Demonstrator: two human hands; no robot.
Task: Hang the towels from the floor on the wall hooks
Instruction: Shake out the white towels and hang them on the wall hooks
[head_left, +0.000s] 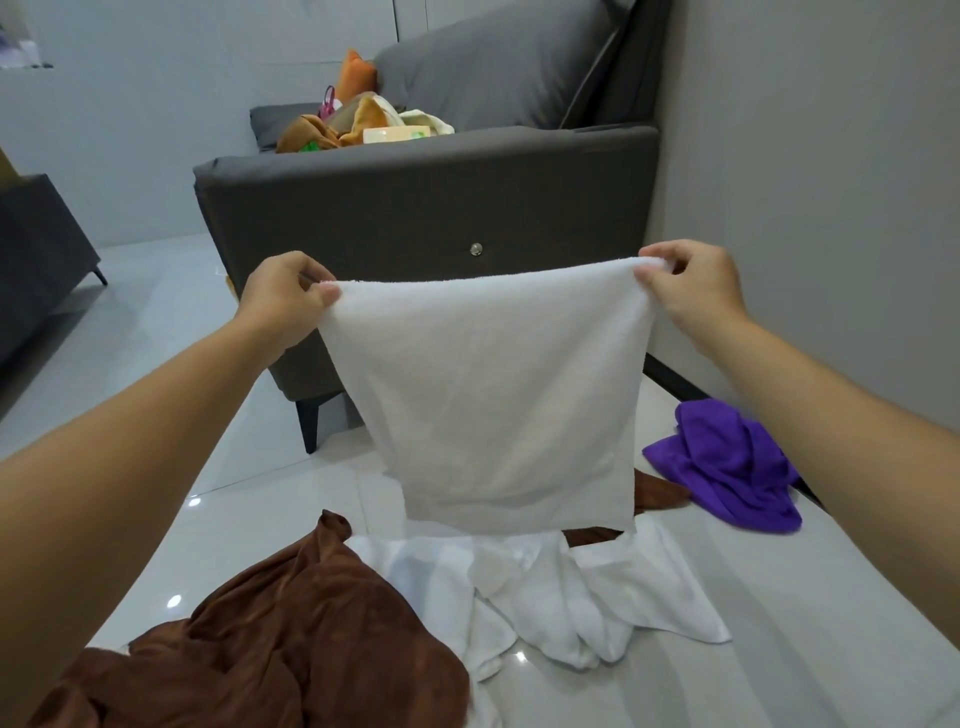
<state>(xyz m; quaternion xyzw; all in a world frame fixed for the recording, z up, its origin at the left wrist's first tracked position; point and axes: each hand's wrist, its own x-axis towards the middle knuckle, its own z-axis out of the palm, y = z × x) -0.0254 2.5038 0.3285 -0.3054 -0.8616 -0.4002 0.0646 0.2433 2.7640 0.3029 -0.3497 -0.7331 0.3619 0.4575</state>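
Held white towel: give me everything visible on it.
The white terry-cloth towel hangs flat and spread, top edge stretched taut, sides tapering toward the lower hem. The left hand pinches its top left corner, the right hand its top right. It hangs before the grey fabric sofa, above crumpled white towels on the floor; contact with them unclear.

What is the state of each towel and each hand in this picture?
Held white towel: spread out, hanging from its two top corners.
Left hand: pinches its top left corner.
Right hand: pinches its top right corner.
Brown towel: crumpled on the floor.
White floor towels: crumpled in a heap.
Purple towel: crumpled on the floor near the wall.
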